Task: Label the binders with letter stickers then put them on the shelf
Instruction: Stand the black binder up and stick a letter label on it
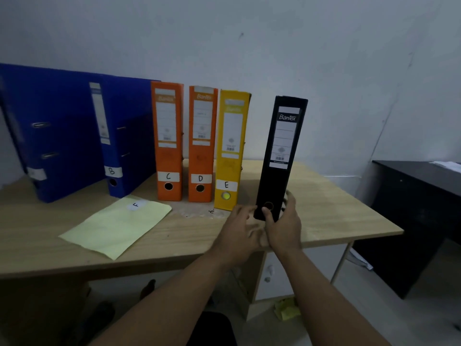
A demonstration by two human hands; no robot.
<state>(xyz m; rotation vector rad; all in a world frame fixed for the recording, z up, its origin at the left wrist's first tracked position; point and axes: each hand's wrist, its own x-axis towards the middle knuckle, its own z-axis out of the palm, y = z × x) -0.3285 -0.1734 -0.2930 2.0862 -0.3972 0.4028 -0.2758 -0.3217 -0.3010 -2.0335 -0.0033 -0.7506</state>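
Note:
A black binder stands upright on the wooden desk, leaning slightly right, with no letter on its spine. My right hand grips its lower end, thumb at the finger hole. My left hand sits just left of the base, its fingers relaxed and reaching toward it. To the left stand a yellow binder marked E, two orange binders marked D and C, and a blue binder marked B. A white sticker with F lies on a pale yellow sheet.
A larger blue binder leans at the far left against the wall. A black table stands to the right of the desk. Crumpled yellow paper lies on the floor under the desk.

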